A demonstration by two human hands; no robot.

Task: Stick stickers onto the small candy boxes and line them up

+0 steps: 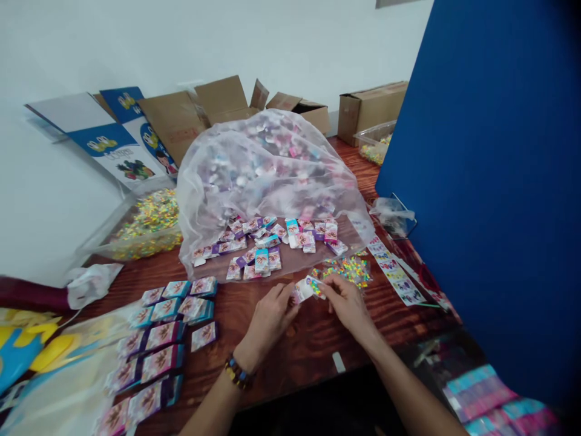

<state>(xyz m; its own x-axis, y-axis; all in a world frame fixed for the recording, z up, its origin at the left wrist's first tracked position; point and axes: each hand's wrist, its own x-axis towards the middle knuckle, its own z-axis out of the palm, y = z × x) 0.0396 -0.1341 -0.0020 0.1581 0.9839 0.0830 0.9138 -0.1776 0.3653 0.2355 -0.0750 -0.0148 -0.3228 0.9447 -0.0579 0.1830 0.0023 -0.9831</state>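
Observation:
My left hand [271, 313] is closed on a small printed carton [299, 292], its white end flap facing right. My right hand [348, 303] pinches a little clear packet of colourful beads [315, 287] at the carton's end. Whether part of the packet is inside the carton, I cannot tell. Just beyond my right hand lies a pile of similar bead packets [351, 270]. Loose small cartons [262, 260] in purple, pink and blue spill from the mouth of a big translucent bag [272, 163], which is full of more cartons.
Stacked cartons [161, 335] stand in rows at the left. A clear tub of colourful beads [106, 248] sits behind them. Cardboard boxes [224, 100] line the wall. A sticker sheet [397, 275] lies at right, beside a tall blue panel [481, 181]. More cartons [485, 393] are lower right.

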